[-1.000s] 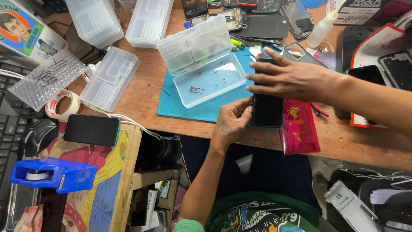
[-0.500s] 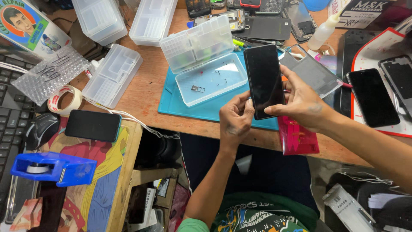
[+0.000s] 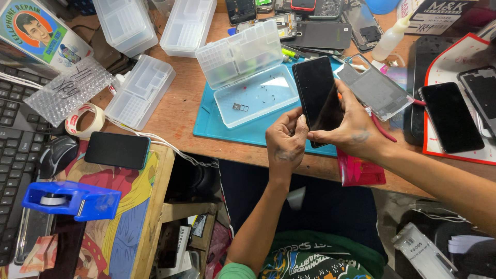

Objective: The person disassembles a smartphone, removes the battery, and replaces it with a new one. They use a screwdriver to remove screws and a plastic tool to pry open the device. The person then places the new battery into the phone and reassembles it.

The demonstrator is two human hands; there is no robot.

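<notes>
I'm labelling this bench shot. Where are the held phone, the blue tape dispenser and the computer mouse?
Held phone (image 3: 319,95), head view, middle of its dark screen.
Blue tape dispenser (image 3: 77,200), head view, top of its blue body.
Computer mouse (image 3: 57,155), head view, its dark back.

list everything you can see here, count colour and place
phone: 1, black, held up over the mat in both hands
mat: 1, teal, on the wooden desk
open parts box: 1, clear, on the mat, small screws inside
closed parts boxes: 3, clear, upper left of desk
tape roll: 1, pale, left of desk
second phone: 1, black, face down on the side table
tape dispenser: 1, blue, lower left
keyboard: 1, black, far left
squeeze bottle: 1, white, top right
third phone: 1, black, right of desk
left hand: at the held phone's lower edge
right hand: gripping its right side
</notes>
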